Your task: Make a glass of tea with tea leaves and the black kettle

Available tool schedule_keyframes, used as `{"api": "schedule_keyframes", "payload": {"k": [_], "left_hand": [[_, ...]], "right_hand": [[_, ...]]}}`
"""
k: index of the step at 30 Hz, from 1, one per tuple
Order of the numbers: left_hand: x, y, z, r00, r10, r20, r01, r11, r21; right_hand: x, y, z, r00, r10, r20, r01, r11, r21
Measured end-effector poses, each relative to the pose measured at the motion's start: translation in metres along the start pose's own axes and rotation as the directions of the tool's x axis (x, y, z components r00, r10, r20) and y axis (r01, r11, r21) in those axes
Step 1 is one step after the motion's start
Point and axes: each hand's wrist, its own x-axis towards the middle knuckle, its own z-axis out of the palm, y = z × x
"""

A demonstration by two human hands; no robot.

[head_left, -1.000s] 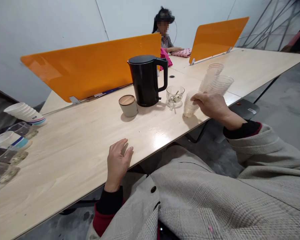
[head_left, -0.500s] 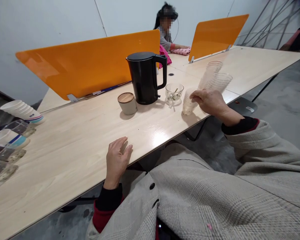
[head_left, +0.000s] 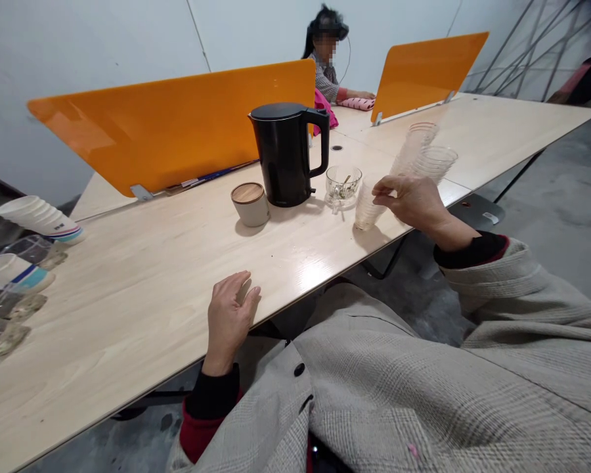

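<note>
Head view: a clear plastic cup (head_left: 366, 211) is pinched at its rim by the right hand (head_left: 414, 200), standing on the desk (head_left: 142, 276) at about two o'clock, just beside the glass bowl (head_left: 343, 182). Two cup stacks (head_left: 426, 154) are seen behind. The left hand (head_left: 230, 320) is laid open at the desk edge, holding nothing. A black kettle (head_left: 288, 154) stands at twelve o'clock.

Setting: shared office or workroom. Long pale wood-laminate desk (head_left: 142, 263) with orange divider screens (head_left: 172, 125), second desk row (head_left: 492, 131) beyond, plain white walls, bare concrete floor, another seated person (head_left: 325, 59) at the far end.
</note>
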Motion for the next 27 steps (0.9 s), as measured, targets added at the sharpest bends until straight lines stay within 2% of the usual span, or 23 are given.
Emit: {"api": "schedule_keyframes", "payload": {"k": [4,9,13,16,18,21,24,27], "left_hand": [[0.000,-0.002,0.001,1.000,0.006,-0.009,-0.006,1.000,-0.003],[0.001,-0.003,0.003,1.000,0.004,-0.012,-0.004,1.000,-0.003],[0.000,0.000,0.002,1.000,-0.009,0.001,0.009,1.000,0.002],[0.000,0.003,0.001,0.999,-0.027,0.017,0.027,1.000,0.000],[0.000,0.005,0.000,0.999,-0.037,0.023,0.037,0.999,-0.010],[0.000,0.005,0.000,0.999,-0.049,0.020,0.050,0.998,-0.033],[-0.001,0.005,0.001,0.998,-0.060,0.013,0.061,0.997,-0.057],[-0.002,0.005,0.001,0.998,-0.070,0.007,0.070,0.995,-0.065]], "right_hand": [[0.001,0.000,0.000,1.000,-0.007,-0.010,0.008,1.000,0.026],[-0.001,-0.007,-0.013,0.994,0.002,-0.113,-0.001,1.000,0.006],[-0.013,-0.032,-0.041,0.959,-0.040,-0.280,0.046,0.999,0.017],[-0.020,-0.062,-0.048,0.929,-0.102,-0.356,0.150,0.983,0.110],[-0.019,-0.084,-0.036,0.927,-0.170,-0.335,0.256,0.938,0.233],[-0.008,-0.114,0.000,0.914,-0.329,-0.236,0.400,0.820,0.410],[0.006,-0.137,0.038,0.870,-0.472,-0.140,0.469,0.709,0.527],[0.012,-0.150,0.060,0.832,-0.545,-0.107,0.498,0.647,0.578]]}}
